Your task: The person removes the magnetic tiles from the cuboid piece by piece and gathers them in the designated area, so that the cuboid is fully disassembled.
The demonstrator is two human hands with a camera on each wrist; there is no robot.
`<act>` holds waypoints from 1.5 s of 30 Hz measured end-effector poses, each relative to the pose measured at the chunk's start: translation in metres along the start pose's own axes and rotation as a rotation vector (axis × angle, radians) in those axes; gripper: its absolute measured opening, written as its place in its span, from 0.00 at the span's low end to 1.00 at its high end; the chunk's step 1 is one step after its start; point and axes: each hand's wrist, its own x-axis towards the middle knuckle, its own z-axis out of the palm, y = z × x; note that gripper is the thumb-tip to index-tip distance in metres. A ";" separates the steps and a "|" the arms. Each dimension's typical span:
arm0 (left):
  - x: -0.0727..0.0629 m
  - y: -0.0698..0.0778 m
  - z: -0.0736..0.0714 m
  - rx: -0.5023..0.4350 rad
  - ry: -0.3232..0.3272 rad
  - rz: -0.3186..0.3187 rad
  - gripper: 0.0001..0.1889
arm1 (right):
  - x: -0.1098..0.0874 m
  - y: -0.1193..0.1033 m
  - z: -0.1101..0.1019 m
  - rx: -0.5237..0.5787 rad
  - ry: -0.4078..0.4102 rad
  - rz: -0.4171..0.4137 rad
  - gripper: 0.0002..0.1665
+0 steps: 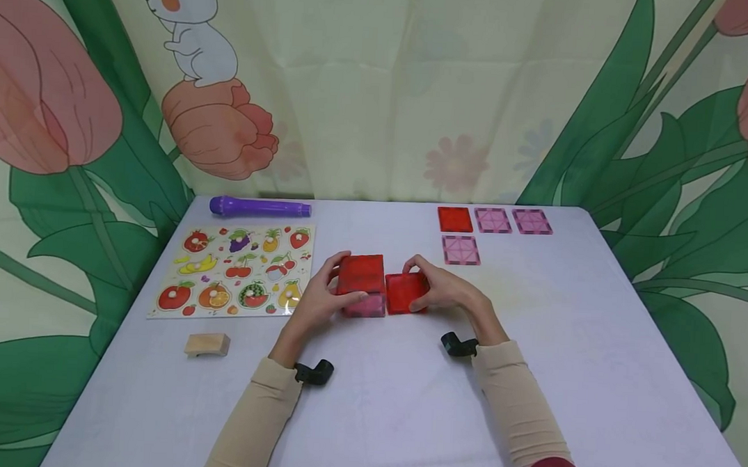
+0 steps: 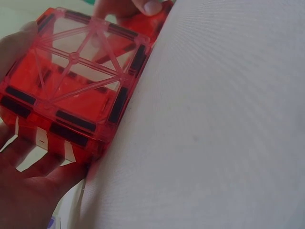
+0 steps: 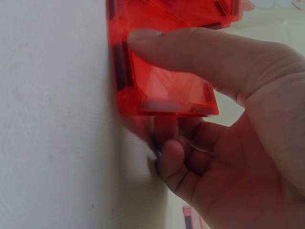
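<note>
My left hand [image 1: 315, 299] grips a box of see-through magnetic tiles at mid-table, fingers on its left side and thumb at the front. The box has a red top tile [image 1: 361, 269] and a pink front tile [image 2: 81, 71] with crossing ribs and dark magnet strips along its edges. Just right of it, my right hand [image 1: 448, 290] pinches a red magnetic tile [image 1: 401, 294], which stands close against the box's right side. In the right wrist view the thumb [image 3: 167, 45] lies across this red tile's face, while the fingers curl behind it.
Flat at the back right lie a red tile [image 1: 455, 219] and three pink tiles [image 1: 461, 250]. A fruit picture board [image 1: 221, 293] lies left of the box, with a purple microphone-shaped toy [image 1: 262, 208] behind it and a wooden block [image 1: 207, 345] in front. A printed curtain [image 1: 366, 122] hangs behind the table.
</note>
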 end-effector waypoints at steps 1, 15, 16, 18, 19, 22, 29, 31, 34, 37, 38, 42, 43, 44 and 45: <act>0.000 0.000 0.000 0.001 0.001 -0.001 0.46 | 0.000 0.000 0.000 0.002 -0.002 -0.004 0.39; -0.001 0.001 -0.002 0.004 -0.002 0.011 0.46 | -0.004 0.001 -0.007 0.039 -0.010 -0.039 0.36; -0.001 0.002 -0.002 0.005 -0.001 0.009 0.46 | -0.004 0.002 -0.008 0.040 -0.005 -0.049 0.36; -0.001 0.002 -0.002 0.007 0.000 0.007 0.46 | -0.005 0.003 -0.009 0.031 0.009 -0.063 0.36; -0.001 0.002 -0.002 0.007 0.002 0.008 0.46 | -0.005 0.004 -0.009 0.029 0.015 -0.068 0.37; -0.001 0.002 -0.002 0.006 0.001 0.010 0.46 | -0.006 0.007 -0.011 0.038 0.035 -0.058 0.39; -0.001 0.002 -0.001 0.009 -0.003 0.004 0.47 | -0.006 0.010 -0.016 0.064 0.099 0.023 0.46; -0.001 0.002 -0.001 0.013 -0.003 0.004 0.47 | -0.006 0.011 -0.018 0.064 0.123 0.049 0.48; 0.000 0.002 -0.001 0.010 -0.003 0.005 0.48 | -0.006 0.014 -0.020 0.074 0.160 0.061 0.49; 0.000 0.002 -0.001 0.009 -0.002 -0.001 0.48 | -0.007 0.015 -0.024 0.100 0.198 0.071 0.48; -0.001 0.002 -0.001 0.009 -0.003 -0.001 0.47 | -0.008 0.016 -0.025 0.107 0.209 0.078 0.47; 0.000 0.002 -0.001 0.011 -0.001 -0.002 0.47 | -0.010 0.016 -0.031 0.131 0.242 0.101 0.46; 0.000 0.002 -0.001 0.011 -0.001 -0.002 0.46 | -0.011 0.016 -0.033 0.138 0.249 0.101 0.45; 0.000 0.002 -0.001 0.011 -0.001 -0.003 0.46 | -0.011 0.016 -0.034 0.142 0.257 0.100 0.44; 0.000 0.001 -0.001 0.010 -0.001 -0.003 0.46 | -0.011 0.017 -0.035 0.146 0.266 0.099 0.43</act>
